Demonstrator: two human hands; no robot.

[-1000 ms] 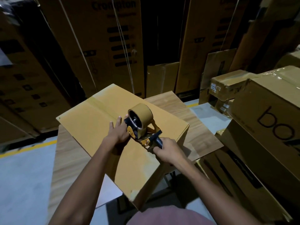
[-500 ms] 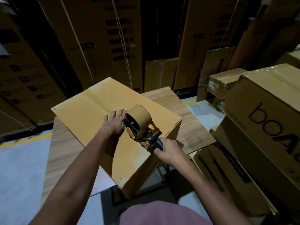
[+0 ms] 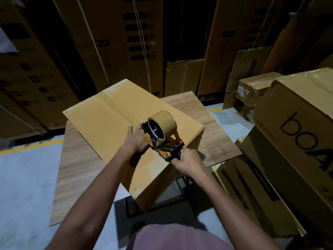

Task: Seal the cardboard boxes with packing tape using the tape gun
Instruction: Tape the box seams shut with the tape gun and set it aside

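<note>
Both hands are working: right hand (image 3: 189,162) is gripping the tape gun (image 3: 162,136) by its handle, left hand (image 3: 136,139) is lying with straight fingers beside it on the box (image 3: 108,123); taping looks under way, and drawing nearer likely follows.

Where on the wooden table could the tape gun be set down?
Bare table left of the cardboard box, and a strip on its right. The box's near right corner is crowded: both hands and the tape gun.
</note>
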